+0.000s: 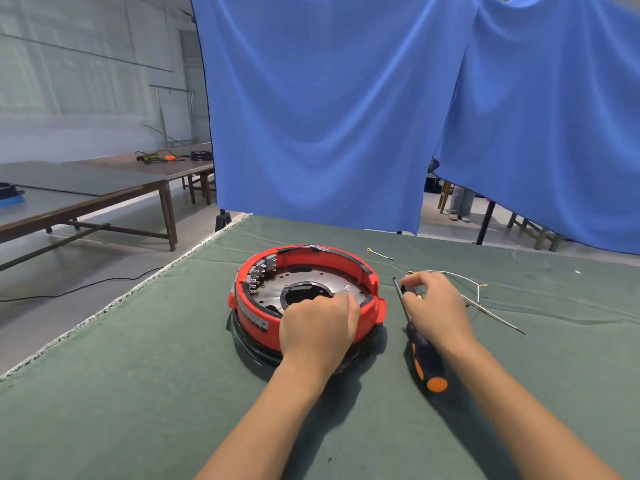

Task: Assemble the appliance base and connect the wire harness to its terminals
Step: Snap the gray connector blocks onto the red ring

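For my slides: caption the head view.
Left hand steadies red base; right hand picks among wires beside screwdriver.

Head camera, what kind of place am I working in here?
Probably a workshop or assembly hall set up for recording. A green cloth covers the worktable, long bare work tables stand to the left, and a blue cloth backdrop hangs behind the red appliance base and screwdriver.

— What colour is the appliance base [367, 271]?
— Bright red ring, dark grey metal plate inside, sitting on a black rim.
— And the screwdriver [427, 365]?
— Dark purple handle with orange patches and an orange end; black shaft.
— The table cover [138, 393]?
— Dull green cloth, whitish frayed edge.
— Behind it?
— A plain blue curtain [329, 109]. The wire harness [485, 299] looks pale, with brassy tips.
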{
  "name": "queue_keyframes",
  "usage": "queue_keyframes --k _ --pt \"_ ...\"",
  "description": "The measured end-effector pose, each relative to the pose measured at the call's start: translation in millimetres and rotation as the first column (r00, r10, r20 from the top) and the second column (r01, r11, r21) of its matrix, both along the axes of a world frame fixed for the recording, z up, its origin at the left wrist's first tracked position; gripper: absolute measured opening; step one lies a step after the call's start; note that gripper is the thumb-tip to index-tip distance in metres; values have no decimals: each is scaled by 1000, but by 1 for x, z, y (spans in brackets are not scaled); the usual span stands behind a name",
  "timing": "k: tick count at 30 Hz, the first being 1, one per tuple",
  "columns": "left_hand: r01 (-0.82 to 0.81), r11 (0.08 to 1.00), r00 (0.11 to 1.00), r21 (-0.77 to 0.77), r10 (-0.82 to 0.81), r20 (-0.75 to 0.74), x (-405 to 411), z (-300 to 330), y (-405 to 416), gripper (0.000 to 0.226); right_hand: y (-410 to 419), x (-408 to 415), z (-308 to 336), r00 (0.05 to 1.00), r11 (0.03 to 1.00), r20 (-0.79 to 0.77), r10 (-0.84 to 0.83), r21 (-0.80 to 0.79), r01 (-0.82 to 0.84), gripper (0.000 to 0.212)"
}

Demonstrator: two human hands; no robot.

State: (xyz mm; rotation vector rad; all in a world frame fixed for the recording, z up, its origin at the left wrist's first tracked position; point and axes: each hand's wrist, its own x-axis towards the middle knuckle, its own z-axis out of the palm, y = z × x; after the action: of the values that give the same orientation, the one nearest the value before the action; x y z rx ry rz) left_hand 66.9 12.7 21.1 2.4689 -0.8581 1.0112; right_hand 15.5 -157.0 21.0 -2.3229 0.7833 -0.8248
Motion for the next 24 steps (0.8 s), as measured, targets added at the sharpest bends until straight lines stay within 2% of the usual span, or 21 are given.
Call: queue_keyframes --k 2,5,9,11,15,16,18,21,24 --pt "6 1000 1000 -3 -6 9 2 0 -3 34 -15 12 -10 985 998 -166 -56 -15 54 29" --pt "22 1000 999 -5 -22 31 6 -3 -4 36 -28 27 -22 944 994 -311 -106 -5 110 36" --pt "23 1000 999 -4 -23 37 8 -3 -4 36 -41 44 -26 914 987 -378 -150 -6 160 41" --pt "27 1000 999 -1 -27 23 8 -3 -3 36 -45 47 -26 918 984 -360 -165 8 180 35" --pt "55 998 998 10 -55 -6 7 -2 -2 43 -45 38 -28 982 991 -144 -124 38 131 33" --pt "57 998 998 14 -57 -11 7 -2 -1 44 -42 34 -26 995 995 -58 -82 55 85 32" --pt "64 998 998 12 -63 -14 8 -3 0 41 -30 23 -20 988 980 151 38 189 -66 28" --pt "98 995 993 13 -97 -62 8 -2 2 37 -7 -2 -11 914 873 373 159 380 -307 32" --pt "141 990 980 27 -136 -146 5 -3 7 38 13 -25 0 841 648 497 215 571 -504 32"
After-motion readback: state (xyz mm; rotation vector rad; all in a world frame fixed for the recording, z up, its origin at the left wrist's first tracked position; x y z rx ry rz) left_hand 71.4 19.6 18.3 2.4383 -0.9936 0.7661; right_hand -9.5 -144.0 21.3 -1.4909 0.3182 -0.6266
